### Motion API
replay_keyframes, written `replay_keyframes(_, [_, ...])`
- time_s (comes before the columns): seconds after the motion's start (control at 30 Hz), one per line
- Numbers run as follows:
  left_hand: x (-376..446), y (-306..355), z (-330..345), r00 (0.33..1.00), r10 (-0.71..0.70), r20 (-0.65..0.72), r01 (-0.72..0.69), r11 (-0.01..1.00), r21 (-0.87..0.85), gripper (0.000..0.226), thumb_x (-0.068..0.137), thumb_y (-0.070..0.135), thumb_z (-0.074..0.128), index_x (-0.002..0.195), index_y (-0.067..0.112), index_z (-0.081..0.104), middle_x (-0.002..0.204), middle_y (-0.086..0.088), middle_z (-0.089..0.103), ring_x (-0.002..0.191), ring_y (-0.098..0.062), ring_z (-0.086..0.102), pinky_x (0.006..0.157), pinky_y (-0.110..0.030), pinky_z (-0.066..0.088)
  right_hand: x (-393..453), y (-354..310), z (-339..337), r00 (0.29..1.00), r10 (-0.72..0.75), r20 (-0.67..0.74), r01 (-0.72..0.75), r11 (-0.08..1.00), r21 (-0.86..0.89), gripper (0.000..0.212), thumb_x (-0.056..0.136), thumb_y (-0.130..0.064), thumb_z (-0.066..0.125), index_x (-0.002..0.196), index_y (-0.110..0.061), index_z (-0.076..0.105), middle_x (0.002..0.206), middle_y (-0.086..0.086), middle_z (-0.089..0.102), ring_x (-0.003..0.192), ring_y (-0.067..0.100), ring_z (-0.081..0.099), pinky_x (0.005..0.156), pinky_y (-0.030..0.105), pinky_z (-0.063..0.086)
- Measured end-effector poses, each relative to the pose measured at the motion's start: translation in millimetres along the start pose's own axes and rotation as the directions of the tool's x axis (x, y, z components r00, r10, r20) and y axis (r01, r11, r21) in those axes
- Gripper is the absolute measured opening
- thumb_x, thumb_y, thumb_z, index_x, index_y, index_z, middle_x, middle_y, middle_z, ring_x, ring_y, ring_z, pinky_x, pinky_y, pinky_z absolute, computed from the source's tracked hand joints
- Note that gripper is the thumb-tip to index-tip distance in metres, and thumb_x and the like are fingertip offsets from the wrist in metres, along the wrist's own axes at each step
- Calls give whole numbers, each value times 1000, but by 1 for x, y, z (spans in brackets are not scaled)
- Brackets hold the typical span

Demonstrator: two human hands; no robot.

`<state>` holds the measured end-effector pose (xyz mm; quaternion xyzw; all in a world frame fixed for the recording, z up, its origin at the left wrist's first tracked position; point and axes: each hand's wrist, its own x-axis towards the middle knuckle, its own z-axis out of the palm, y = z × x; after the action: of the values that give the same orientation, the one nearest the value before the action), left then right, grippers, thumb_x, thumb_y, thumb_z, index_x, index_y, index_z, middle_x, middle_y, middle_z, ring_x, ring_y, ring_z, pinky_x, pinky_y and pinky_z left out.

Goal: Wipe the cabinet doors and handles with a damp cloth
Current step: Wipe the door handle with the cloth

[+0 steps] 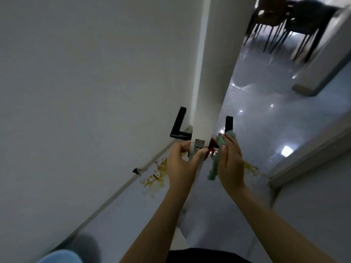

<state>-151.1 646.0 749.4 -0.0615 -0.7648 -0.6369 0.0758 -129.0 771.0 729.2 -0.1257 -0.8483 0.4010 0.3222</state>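
The head camera looks steeply down the edge of a white door (204,92) that stands ajar, seen edge-on. No container shows anywhere. The left hand (180,164) curls around the door's edge at the metal latch plate (199,146), thumb on the near face and fingertips wrapping round, so it grips the door itself. The right hand (230,164) holds a pale green cloth (216,160) against the far side of the door, just below the black lever handle (229,123) on that side; the cloth's upper end bunches over the fingertips near that lever and its lower end hangs loose below the palm.

A second black lever handle (178,124) sticks out from the near face of the door, just above the left hand. Something red (211,147) sits between the door edge and the cloth; it is mostly covered and cannot be made out.

Yellowish stains (155,177) mark the glossy floor (266,111) on both sides of the hands. A small dark doorstop (136,171) stands by the wall base at left. Dark-legged chairs (288,25), blurred, stand at the far end. A light blue shape (58,257) is cut off at the bottom edge.
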Motion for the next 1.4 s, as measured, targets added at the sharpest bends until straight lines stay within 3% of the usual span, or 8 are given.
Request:
replay_keyframes(0.17, [-9,14,48,937,330,116,-344,930,127,25,92,33,50,90,16,67,85,14,58,83,-3,53,75,-30,45,-16,6,-66,932,304,-199,-283,951,125,71,95,-59,26,111,2,58,91,7,63,82,6,61,70,25,51])
replay_keyframes(0.27, [8,16,83,883,353,308,-428,876,223,41,94,40,37,108,18,69,108,4,66,106,-13,54,94,-31,32,-15,14,-91,825,496,-271,-454,867,204,39,101,-38,29,94,-9,53,69,-4,49,60,0,50,57,24,37])
replay_keyframes(0.4, [29,17,133,699,323,638,-585,771,251,57,93,46,21,115,23,67,129,6,59,131,-13,43,112,-40,4,-1,31,-118,634,624,-457,-552,779,298,38,104,-28,27,112,-5,57,86,6,57,84,27,57,69,31,43])
replay_keyframes(0.67, [56,47,243,325,374,869,-787,616,30,58,94,45,15,107,22,67,113,5,59,114,-17,51,111,-47,3,52,57,-125,427,595,-681,-523,777,351,41,104,-26,26,133,-8,49,112,2,56,100,12,52,80,18,42])
replay_keyframes(0.87, [78,67,297,116,269,956,-751,654,-92,44,102,31,21,125,23,58,132,6,51,127,-13,36,111,-43,-4,98,102,-143,479,492,-727,-559,809,180,50,101,-32,26,126,3,52,128,19,53,122,29,46,105,42,39])
replay_keyframes(1.07, [89,72,325,117,265,957,-650,749,-128,42,102,31,23,113,22,63,119,5,60,119,-14,44,113,-39,3,108,148,-160,677,383,-628,-580,803,-136,60,96,-44,24,130,-4,53,134,17,46,124,29,35,104,28,24])
replay_keyframes(1.27, [109,52,354,456,251,854,-548,835,47,28,99,24,45,109,16,70,114,-3,64,110,-21,53,95,-27,32,120,170,-169,819,186,-543,-510,669,-540,47,95,-32,32,113,-3,66,116,13,64,115,35,51,101,44,37])
replay_keyframes(1.4, [116,57,361,458,143,877,-268,963,-16,25,98,10,49,111,8,70,93,0,66,83,-12,59,66,-2,38,146,175,-170,908,159,-388,-416,465,-782,44,95,-32,31,90,-11,70,83,5,70,85,25,64,90,37,44])
